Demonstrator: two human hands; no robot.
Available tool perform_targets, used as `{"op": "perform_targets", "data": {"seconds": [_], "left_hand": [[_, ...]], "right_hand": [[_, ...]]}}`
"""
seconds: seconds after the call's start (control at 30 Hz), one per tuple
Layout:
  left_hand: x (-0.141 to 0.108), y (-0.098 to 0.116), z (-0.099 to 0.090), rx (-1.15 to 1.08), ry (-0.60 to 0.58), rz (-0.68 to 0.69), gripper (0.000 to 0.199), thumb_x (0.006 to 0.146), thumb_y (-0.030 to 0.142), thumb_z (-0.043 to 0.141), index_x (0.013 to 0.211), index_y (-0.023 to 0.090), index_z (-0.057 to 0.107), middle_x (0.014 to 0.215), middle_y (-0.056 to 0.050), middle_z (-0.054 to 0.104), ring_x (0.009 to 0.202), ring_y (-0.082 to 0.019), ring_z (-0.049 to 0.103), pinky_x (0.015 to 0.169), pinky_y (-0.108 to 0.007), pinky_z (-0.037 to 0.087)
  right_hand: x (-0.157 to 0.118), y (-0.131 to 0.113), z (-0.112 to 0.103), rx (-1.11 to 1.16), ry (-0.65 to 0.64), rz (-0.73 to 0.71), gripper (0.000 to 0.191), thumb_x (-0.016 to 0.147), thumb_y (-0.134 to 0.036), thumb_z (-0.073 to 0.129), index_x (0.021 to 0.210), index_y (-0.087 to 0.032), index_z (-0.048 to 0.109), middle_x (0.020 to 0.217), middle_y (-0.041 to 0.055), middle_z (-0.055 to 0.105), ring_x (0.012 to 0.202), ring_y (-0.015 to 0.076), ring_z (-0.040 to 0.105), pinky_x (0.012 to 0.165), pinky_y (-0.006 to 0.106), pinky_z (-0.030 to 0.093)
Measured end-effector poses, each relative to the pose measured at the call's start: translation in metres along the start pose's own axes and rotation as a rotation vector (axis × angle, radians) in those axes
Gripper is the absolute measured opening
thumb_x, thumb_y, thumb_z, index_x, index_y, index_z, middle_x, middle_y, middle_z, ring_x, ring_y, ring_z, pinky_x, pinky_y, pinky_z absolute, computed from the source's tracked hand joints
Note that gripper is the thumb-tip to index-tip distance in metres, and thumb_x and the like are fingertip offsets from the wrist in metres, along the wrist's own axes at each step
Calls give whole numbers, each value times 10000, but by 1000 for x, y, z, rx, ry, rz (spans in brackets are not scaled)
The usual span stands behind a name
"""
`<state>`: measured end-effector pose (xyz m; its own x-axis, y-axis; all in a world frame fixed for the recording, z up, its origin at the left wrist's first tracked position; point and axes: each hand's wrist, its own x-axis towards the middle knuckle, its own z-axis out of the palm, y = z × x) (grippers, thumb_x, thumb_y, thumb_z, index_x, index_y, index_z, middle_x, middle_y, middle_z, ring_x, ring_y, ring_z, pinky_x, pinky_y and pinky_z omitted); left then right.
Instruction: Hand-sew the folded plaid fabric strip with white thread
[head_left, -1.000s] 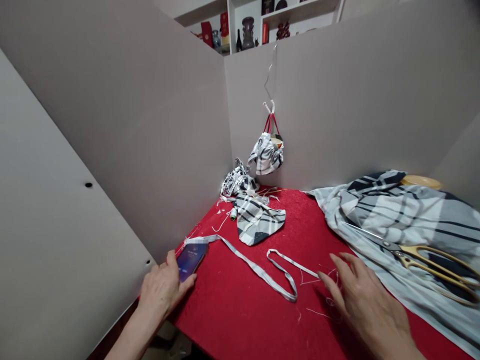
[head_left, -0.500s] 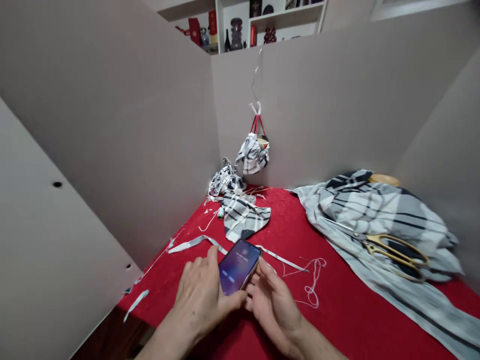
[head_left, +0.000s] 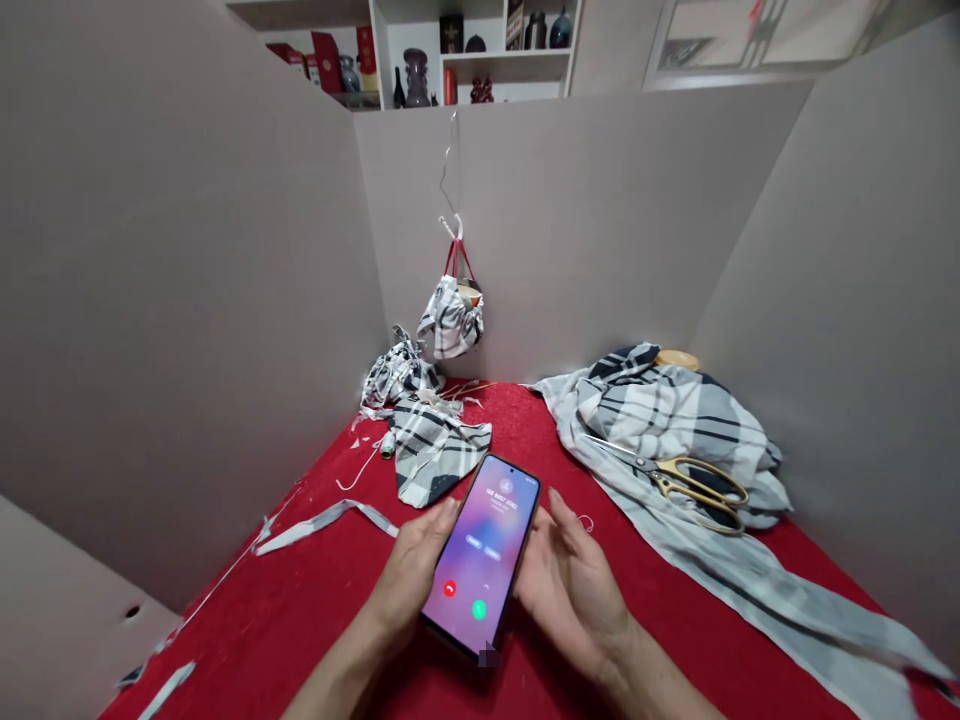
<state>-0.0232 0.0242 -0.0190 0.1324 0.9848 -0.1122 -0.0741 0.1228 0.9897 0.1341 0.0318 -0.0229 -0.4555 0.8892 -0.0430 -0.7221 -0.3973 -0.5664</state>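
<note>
Well, phone (head_left: pixel 480 560): one, between the fingers.
Left hand (head_left: pixel 409 580): fingers curled on its edge.
Right hand (head_left: pixel 570 590): fingers spread wide, just beside it.
Scissors (head_left: pixel 675 478): one pair, beyond the right fingers.

I see the phone (head_left: pixel 480 555) tilted between my left hand (head_left: pixel 409 570) and right hand (head_left: pixel 570 590); its screen is lit, showing red and green call buttons.

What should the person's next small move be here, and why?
Probably tap the red button on the phone with the right hand. The screen shows a call display with red and green buttons, the left hand is against the phone's edge, and the right hand is open beside it.
</note>
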Motion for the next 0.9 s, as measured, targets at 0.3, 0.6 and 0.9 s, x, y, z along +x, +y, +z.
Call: {"op": "perform_targets", "data": {"seconds": [0.3,0.6,0.9], "left_hand": [[12,-26,2,-766,-172,-289,405,901,393,486,1233,174,559,1026,-100,708,939,-238,661,919,-385,448],[14,-22,-3,-833,-246,-322,483,886,420,499,1276,136,521,1068,-137,688,949,-271,660,912,-420,459],[13,-24,-6,-902,-260,-316,437,940,386,392,1143,74,620,1035,-133,703,1024,-250,627,960,-382,428]], "right_hand": [[14,-1,2,-146,31,-119,442,842,-523,510,1097,-178,614,1021,84,682,970,259,605,880,413,425],[15,-11,-10,-617,1,-188,406,768,-354,664,1132,-193,582,1034,67,652,945,236,594,863,369,443],[5,2,-24,-587,-196,7,625,631,-141,760,1174,-234,466,1120,71,577,966,226,601,836,377,471]]}}
